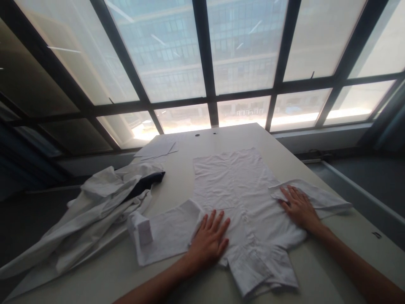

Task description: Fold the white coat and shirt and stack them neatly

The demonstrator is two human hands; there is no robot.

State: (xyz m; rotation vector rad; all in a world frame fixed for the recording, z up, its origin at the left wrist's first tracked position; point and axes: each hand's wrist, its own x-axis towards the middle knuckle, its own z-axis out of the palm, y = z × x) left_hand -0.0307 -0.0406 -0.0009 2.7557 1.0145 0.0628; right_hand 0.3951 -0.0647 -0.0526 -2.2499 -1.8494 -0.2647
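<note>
A white shirt (234,181) lies spread on the white table, its hem toward the window and its collar end near me. One sleeve (167,232) stretches out to the left with its cuff folded over; the other (325,198) reaches right, toward the table's edge. My left hand (210,236) rests flat on the shirt where the left sleeve joins, fingers spread. On the inner part of the right sleeve lies my right hand (297,207), palm down with its fingers stretched out. Neither hand grips the cloth.
A heap of white and dark garments (107,202) lies along the table's left side. Paper sheets (158,147) are at the far left corner of the table (180,156). Large framed windows rise behind it. A small dark object (376,235) sits near the right edge.
</note>
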